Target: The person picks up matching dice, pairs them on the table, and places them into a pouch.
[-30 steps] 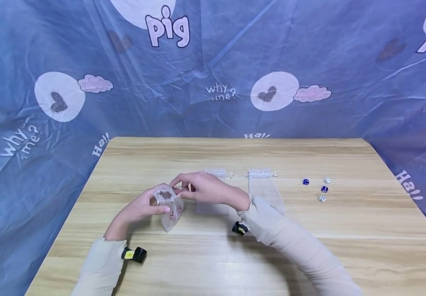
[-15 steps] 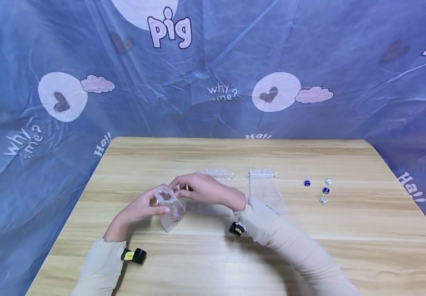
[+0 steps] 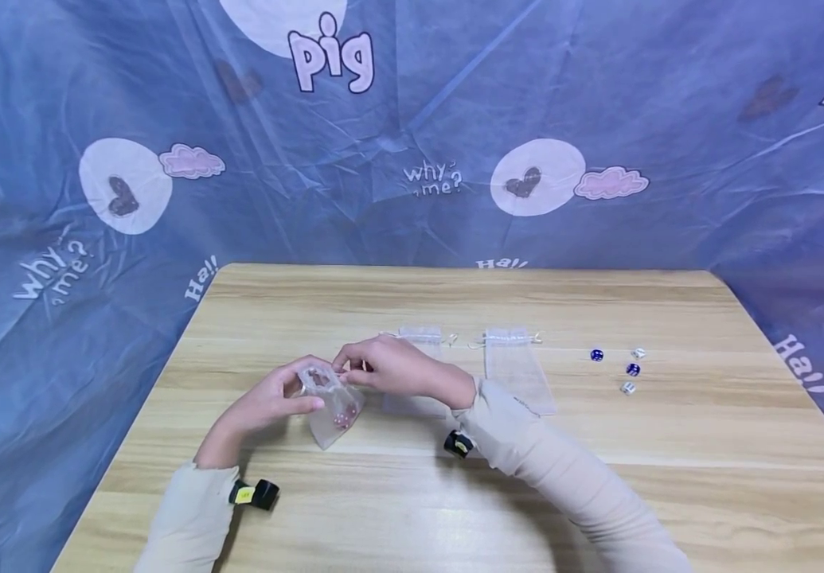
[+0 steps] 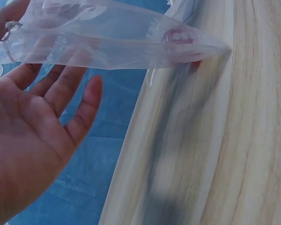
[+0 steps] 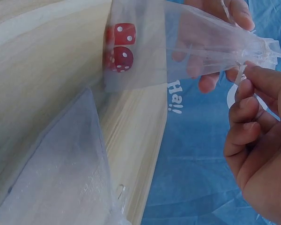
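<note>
A sheer white drawstring bag [image 3: 326, 426] hangs tilted between both hands, a little above the table. Two red dice with white dots [image 5: 122, 47] show through its lower end. My left hand [image 3: 264, 402] holds the bag near its gathered mouth; some fingers [image 4: 68, 86] are spread behind the mesh. Between thumb and forefinger, my right hand [image 3: 400, 366] pinches the drawstring [image 5: 241, 72] at the other side of the mouth. Left-hand fingertips partly show through the mesh in the right wrist view. The exact grip of the left thumb is hard to make out.
Two flat mesh bags lie on the wooden table [image 3: 412, 501]: one [image 3: 419, 406] partly under the right hand, another [image 3: 519, 374] to its right. Farther right are two blue dice [image 3: 597, 355] and two clear-white dice [image 3: 628, 388]. A blue printed cloth [image 3: 412, 223] hangs behind.
The bag's lower part has spread out wider and flatter, and the red dice inside have shifted slightly right. Both hands stay at the mouth with almost no movement.
</note>
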`<state>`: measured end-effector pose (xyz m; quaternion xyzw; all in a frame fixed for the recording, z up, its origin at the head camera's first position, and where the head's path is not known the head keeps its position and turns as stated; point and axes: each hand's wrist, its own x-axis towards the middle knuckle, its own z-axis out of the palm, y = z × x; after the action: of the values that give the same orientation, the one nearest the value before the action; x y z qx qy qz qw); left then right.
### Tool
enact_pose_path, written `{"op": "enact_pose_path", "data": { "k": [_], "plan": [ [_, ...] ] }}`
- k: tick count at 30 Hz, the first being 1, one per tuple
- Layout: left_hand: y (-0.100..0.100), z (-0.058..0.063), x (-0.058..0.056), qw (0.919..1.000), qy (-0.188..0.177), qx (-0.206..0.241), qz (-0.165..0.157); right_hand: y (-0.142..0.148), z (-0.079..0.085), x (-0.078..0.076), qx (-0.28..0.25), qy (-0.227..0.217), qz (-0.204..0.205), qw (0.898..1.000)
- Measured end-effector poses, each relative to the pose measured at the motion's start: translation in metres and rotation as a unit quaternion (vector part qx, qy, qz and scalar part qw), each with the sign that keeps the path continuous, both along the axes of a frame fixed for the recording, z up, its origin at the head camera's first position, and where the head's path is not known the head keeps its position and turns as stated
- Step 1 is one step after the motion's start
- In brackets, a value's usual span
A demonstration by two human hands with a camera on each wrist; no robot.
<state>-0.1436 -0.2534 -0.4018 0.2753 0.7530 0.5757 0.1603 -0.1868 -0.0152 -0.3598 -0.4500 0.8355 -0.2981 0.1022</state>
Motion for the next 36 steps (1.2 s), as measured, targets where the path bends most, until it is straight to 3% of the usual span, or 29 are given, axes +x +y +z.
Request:
{"op": "enact_pose_path", "data": {
  "k": [6, 11, 16, 20, 25, 36],
  "plan": [
    [-0.006, 0.001, 0.003, 0.9996, -0.002, -0.018, 0.024, 0.0, -0.002, 0.001, -0.003, 0.004, -0.005, 1.0],
    [-0.013, 0.001, 0.006, 0.9955, -0.028, -0.038, 0.082, 0.004, -0.003, 0.0, -0.009, -0.003, -0.014, 1.0],
    [-0.016, 0.002, 0.011, 0.9852, -0.005, -0.07, 0.157, 0.006, -0.004, 0.0, -0.011, -0.012, -0.015, 1.0],
    [-0.018, 0.004, 0.014, 0.978, 0.008, -0.087, 0.189, 0.007, -0.004, 0.001, -0.011, -0.019, -0.02, 1.0],
    [-0.023, 0.008, 0.016, 0.9742, 0.012, -0.098, 0.203, 0.012, -0.003, 0.0, -0.005, -0.023, -0.028, 0.999],
    [-0.041, 0.009, 0.024, 0.9725, 0.091, -0.069, 0.203, 0.025, -0.003, -0.003, -0.014, 0.009, -0.031, 0.999]
  ]
}}
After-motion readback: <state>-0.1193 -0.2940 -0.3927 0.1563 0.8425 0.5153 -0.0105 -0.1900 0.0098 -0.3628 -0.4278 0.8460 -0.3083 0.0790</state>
